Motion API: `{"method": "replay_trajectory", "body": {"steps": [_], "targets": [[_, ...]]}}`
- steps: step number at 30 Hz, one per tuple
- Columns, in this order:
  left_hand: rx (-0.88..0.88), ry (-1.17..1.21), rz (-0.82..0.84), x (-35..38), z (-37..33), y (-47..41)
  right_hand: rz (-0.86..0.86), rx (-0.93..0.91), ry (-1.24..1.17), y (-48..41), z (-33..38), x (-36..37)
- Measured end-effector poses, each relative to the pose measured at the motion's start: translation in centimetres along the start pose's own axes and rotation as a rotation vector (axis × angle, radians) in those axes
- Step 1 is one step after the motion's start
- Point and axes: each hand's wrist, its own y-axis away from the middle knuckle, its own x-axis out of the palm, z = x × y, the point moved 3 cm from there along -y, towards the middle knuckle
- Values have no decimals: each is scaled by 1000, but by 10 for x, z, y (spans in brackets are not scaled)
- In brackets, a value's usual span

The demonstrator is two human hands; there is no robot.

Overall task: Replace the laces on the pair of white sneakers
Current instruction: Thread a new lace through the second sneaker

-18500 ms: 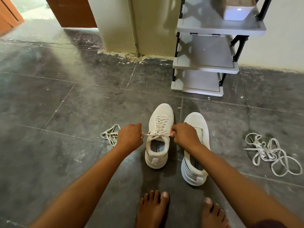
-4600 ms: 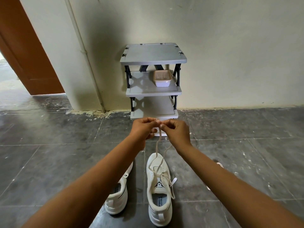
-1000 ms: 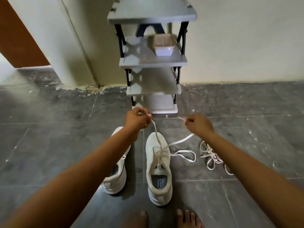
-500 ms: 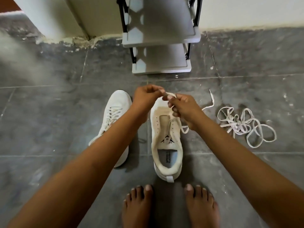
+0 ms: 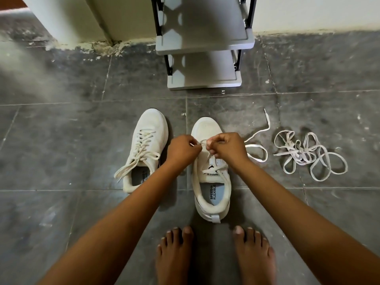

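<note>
Grey floor tiles (image 5: 61, 140) carry both sneakers, side by side. Left hand (image 5: 183, 150) and right hand (image 5: 228, 148) each pinch the lace (image 5: 200, 142) over the right sneaker (image 5: 207, 124); the left sneaker (image 5: 151, 124) looks laced already. The lace's loose tail trails near the old laces (image 5: 304, 153) and could tangle there if pulled carelessly.

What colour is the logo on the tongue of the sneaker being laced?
Black logo, clearest in the head view.
</note>
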Motion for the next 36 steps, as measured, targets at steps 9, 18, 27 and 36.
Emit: {"method": "replay_trajectory", "body": {"steps": [9, 18, 27, 36], "targets": [[-174, 523, 161, 2, 16, 1, -128, -196, 406, 6, 8, 10], [-193, 577, 167, 5, 20, 0, -168, -296, 569, 7, 6, 18], [-196, 584, 162, 3, 16, 1, -35, -297, 945, 5, 13, 26], [-141, 500, 132, 4, 17, -1, 46, -383, 1121, 4, 16, 25]]}}
